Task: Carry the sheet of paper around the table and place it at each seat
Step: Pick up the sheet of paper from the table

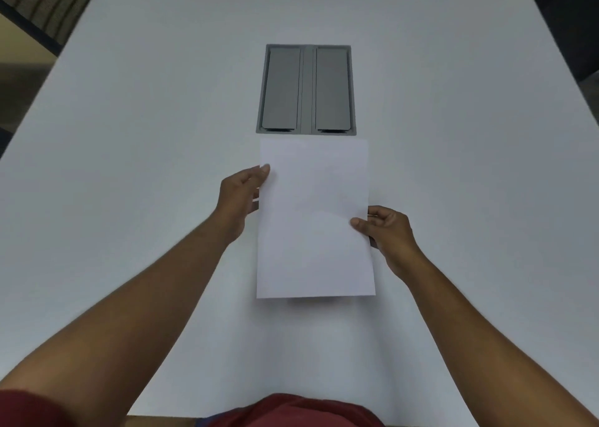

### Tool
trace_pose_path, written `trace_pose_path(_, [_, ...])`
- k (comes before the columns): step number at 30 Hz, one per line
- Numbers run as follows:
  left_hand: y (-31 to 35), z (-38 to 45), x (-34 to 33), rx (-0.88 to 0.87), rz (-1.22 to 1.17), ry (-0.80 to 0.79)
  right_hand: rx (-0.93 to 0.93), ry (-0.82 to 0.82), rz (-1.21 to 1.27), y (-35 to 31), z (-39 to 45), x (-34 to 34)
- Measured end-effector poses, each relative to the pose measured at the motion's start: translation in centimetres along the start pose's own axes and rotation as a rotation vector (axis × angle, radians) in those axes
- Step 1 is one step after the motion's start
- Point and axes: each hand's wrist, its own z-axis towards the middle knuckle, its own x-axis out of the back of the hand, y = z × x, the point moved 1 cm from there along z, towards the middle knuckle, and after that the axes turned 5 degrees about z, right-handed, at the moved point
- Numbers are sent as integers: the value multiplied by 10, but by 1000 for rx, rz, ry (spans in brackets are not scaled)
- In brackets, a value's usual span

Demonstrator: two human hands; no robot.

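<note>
Paper (314,219) held over the white table (129,134), long edges running away from the person, both hands on it. A soft shadow under its near edge suggests that end is lifted off the surface; whether the far end touches cannot be told. Far left, beyond the table corner: a dark striped chair (42,5). Left hand (240,196) grips the paper's left edge toward the far end, thumb on top, fingers curled underneath and mostly hidden. Centre, just past the paper's far edge: a grey hatch (306,89) set flush in the tabletop, two closed flaps side by side. Slight crease runs across the paper near the right thumb. Right hand (389,232) pinches the right edge about midway, thumb pressed on top, fingers bent under the sheet. Far right: another dark chair (570,27). Near edge of view: red shirt (298,410).
</note>
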Motion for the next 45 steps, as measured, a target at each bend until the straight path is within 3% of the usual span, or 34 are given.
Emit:
trace_pose_path(5, [21, -29, -9, -22, -12, -50, 40, -44, 54, -13, -40, 10])
trace_pose_path(9, [26, -52, -15, -50, -33, -44, -52, -155, 63, -3, -75, 12])
trace_pose_path(13, [34, -64, -18, -109, 17, -27, -90, -111, 18, 17, -104, 13])
trace_pose_path(25, [43, -90, -72, -224, 70, -354, 17, 244, 146, 35, -207, 29])
trace_pose_path(33, [34, -152, -179, -259, 129, -647, 107, 543, 300, 66, -304, 79])
trace_pose_path(45, [-15, -314, -359, -321, 330, -1082, 200, 974, 551, 151, -451, 176])
